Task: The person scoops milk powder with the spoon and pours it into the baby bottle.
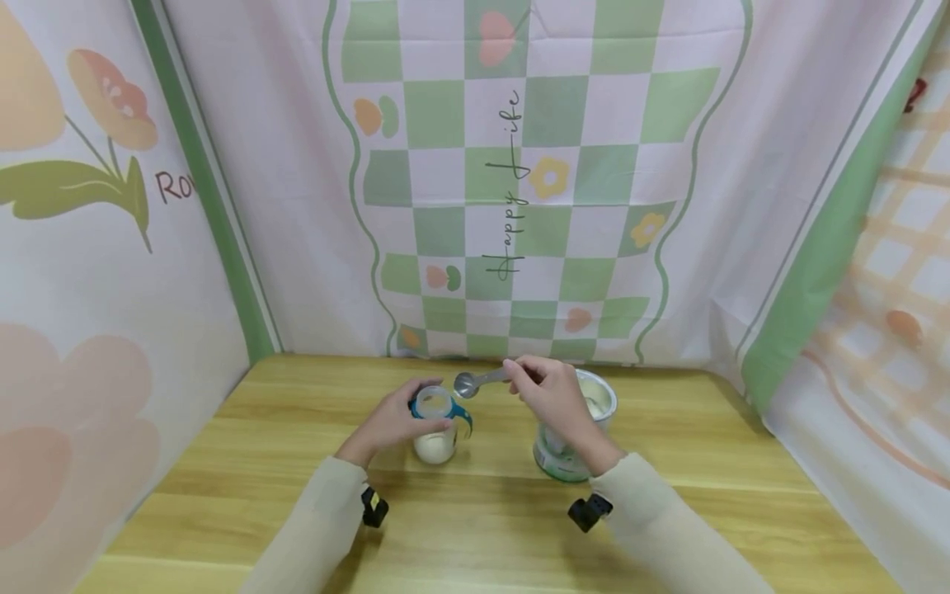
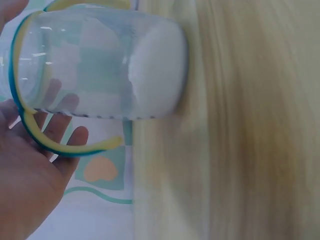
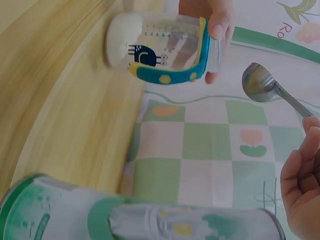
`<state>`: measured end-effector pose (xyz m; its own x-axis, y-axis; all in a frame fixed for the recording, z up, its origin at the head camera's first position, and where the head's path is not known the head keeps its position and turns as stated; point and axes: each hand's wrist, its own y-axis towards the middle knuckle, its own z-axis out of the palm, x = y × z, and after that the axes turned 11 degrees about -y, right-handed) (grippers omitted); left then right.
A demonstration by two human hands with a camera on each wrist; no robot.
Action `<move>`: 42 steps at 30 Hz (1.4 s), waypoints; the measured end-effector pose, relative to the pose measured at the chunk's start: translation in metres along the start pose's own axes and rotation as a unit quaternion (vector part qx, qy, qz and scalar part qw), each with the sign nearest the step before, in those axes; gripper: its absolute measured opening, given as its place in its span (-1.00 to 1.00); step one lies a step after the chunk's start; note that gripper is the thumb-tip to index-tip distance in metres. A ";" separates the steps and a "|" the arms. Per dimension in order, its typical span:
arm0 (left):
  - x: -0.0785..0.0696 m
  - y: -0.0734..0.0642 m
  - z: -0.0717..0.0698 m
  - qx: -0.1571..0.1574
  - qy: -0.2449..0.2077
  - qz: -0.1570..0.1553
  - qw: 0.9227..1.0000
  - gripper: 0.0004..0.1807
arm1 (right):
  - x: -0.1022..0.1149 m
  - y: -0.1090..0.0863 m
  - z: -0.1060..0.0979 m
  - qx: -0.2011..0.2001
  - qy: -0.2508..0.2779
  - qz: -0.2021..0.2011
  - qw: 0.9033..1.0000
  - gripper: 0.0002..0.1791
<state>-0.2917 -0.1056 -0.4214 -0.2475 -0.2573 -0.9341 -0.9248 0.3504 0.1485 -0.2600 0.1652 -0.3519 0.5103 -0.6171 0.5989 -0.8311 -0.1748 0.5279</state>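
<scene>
A clear baby bottle (image 3: 172, 45) with a teal and yellow handle collar (image 3: 170, 75) stands uncapped on the table, white powder (image 2: 157, 70) filling its lower part. My left hand (image 1: 401, 422) grips it around the neck, thumb in front and fingers behind. Between the fingertips of my right hand (image 1: 549, 396) is the handle of a metal measuring spoon (image 1: 467, 384), its bowl just right of the bottle's mouth. In the right wrist view the bowl looks empty. An open can (image 3: 150, 220) with pale powder inside stands under my right forearm, partly hidden by it.
The wooden table (image 1: 460, 528) runs back to a hanging cloth (image 1: 497, 173) with green checks. More printed cloth (image 1: 67, 264) closes off the left side and the right side. A small dark camera (image 1: 590, 512) is strapped at the right wrist.
</scene>
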 end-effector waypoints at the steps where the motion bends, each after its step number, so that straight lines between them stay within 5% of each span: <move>1: -0.002 0.000 0.000 -0.002 -0.001 0.003 1.000 -0.17 | -0.001 0.000 -0.002 0.000 0.000 0.000 1.000 -0.69; 22: -0.036 0.015 0.011 0.008 0.035 0.114 0.993 -0.23 | -0.023 -0.004 -0.050 -0.062 -0.054 -0.008 0.997 -0.68; 42: -0.063 0.023 0.045 0.045 0.022 0.129 0.990 -0.21 | -0.047 -0.018 -0.089 -0.107 -0.089 0.019 0.990 -0.69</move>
<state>-0.2843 -0.0409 -0.3737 -0.4856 -0.1867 -0.8540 -0.8002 0.4883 0.3482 -0.2496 0.2659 -0.3359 0.4174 -0.7486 0.5152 -0.7727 0.0060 0.6347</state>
